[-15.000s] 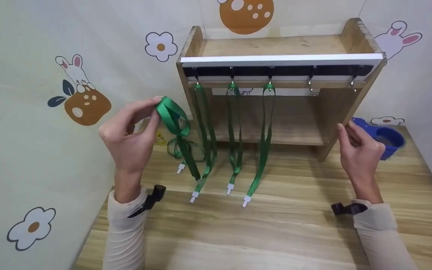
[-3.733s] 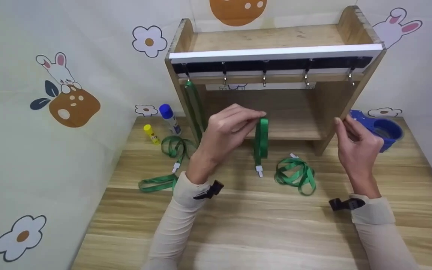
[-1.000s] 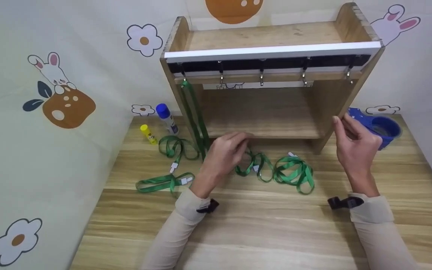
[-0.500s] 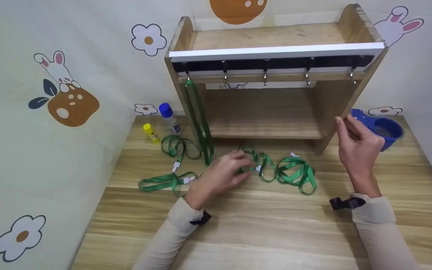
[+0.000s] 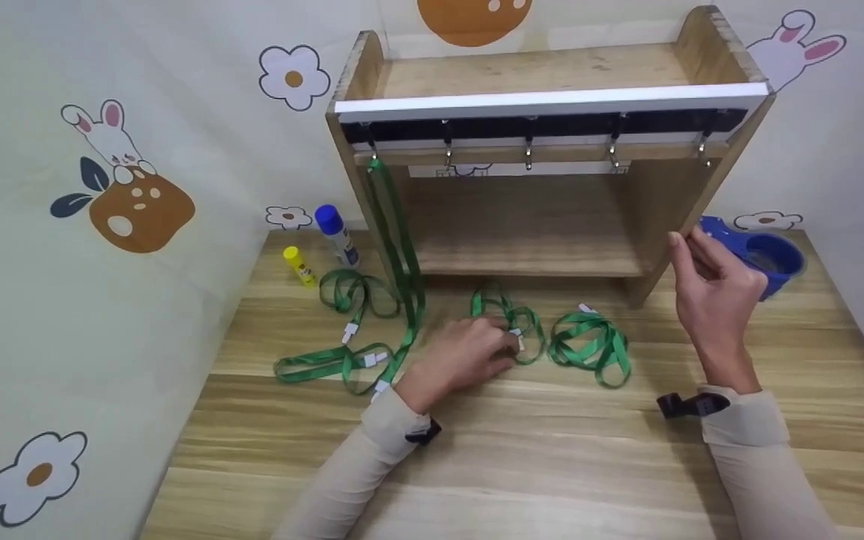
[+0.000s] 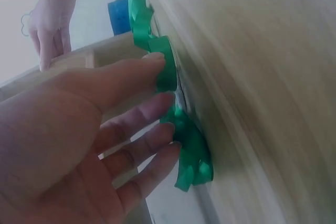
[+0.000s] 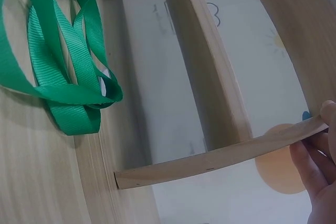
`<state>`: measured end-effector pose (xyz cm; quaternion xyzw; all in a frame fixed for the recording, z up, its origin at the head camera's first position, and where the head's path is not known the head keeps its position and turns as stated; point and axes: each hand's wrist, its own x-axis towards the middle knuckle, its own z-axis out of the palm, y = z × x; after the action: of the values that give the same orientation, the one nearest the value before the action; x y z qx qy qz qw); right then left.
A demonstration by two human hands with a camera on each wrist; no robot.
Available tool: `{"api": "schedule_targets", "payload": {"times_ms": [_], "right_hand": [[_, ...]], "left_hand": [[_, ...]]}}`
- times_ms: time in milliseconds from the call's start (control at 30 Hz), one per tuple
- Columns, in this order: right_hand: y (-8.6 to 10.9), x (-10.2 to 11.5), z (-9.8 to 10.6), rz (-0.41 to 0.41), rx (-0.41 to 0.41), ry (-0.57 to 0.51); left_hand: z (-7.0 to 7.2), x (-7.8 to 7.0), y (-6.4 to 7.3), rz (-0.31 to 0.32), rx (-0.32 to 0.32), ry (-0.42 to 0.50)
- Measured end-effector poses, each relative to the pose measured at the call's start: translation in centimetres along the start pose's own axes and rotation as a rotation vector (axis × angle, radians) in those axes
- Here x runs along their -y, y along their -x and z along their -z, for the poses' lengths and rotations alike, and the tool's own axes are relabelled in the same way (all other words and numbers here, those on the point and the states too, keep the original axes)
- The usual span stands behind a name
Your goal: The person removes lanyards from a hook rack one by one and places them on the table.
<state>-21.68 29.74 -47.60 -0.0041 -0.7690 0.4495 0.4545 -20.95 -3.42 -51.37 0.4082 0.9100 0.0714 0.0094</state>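
Note:
My left hand (image 5: pixel 466 352) is low over the tabletop at a crumpled green lanyard (image 5: pixel 479 304) with a white clip. In the left wrist view its thumb and fingers are spread and loosely bent around the green ribbon (image 6: pixel 194 148), not closed on it. My right hand (image 5: pixel 717 289) pinches the front edge of the wooden shelf's side panel (image 5: pixel 668 255), as the right wrist view also shows. One lanyard (image 5: pixel 406 251) hangs from the leftmost hook, its clip reaching the table beside my left cuff. The other hooks (image 5: pixel 529 157) hold nothing.
A bundled lanyard (image 5: pixel 589 349) lies right of my left hand. Two more, a coiled lanyard (image 5: pixel 331 294) and a folded lanyard (image 5: pixel 312 366), lie at left. Behind them stand a yellow glue stick (image 5: pixel 299 266) and a blue-capped glue stick (image 5: pixel 337 236). A blue tape dispenser (image 5: pixel 777 277) sits right of the shelf.
Two lanyards that hung from the second and third hooks earlier now lie on the table. My left hand has lowered from the hooks to the tabletop. My right hand stays on the shelf.

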Motion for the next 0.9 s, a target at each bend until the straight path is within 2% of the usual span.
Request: {"api": "schedule_targets", "payload": {"times_ms": [233,300,333,400,500,567,600,667,700,767,833,900], "right_hand": [[-0.1,2.1,-0.1,0.011,-0.018,-0.012],[0.0,2.1,-0.2,0.006,-0.015,-0.014],[0.0,2.1,-0.2,0.003,-0.014,-0.014],[0.1,2.0,-0.2,0.0,-0.011,-0.015],[0.1,1.8,-0.3,0.002,-0.014,-0.019],[0.1,1.7,-0.3,0.005,-0.016,-0.021],[0.1,1.6,-0.3,0.006,-0.015,-0.021],[0.1,1.6,-0.2,0.007,-0.014,-0.022],[0.0,1.5,-0.2,0.01,-0.012,-0.02],[0.0,1.5,-0.1,0.012,-0.013,-0.02],[0.0,1.6,0.0,0.029,-0.008,-0.014],[0.0,1.6,0.1,0.042,-0.008,-0.01]], "left_hand": [[1.0,0.8,1.0,0.059,-0.02,0.074],[1.6,1.3,1.5,0.05,-0.077,0.111],[2.0,1.6,1.7,0.033,-0.134,0.124],[3.1,2.4,2.3,-0.011,-0.314,0.151],[5.1,4.1,3.5,-0.053,-0.703,0.194],[6.5,5.3,4.3,-0.009,-0.957,0.238],[7.0,5.9,4.7,0.033,-1.054,0.272],[8.0,6.9,5.3,0.135,-1.182,0.35],[8.2,7.3,5.6,0.186,-1.209,0.393],[8.6,8.0,6.0,0.268,-1.201,0.475],[8.6,8.3,6.2,0.316,-1.151,0.542],[8.4,8.3,6.2,0.35,-1.078,0.559]]}}
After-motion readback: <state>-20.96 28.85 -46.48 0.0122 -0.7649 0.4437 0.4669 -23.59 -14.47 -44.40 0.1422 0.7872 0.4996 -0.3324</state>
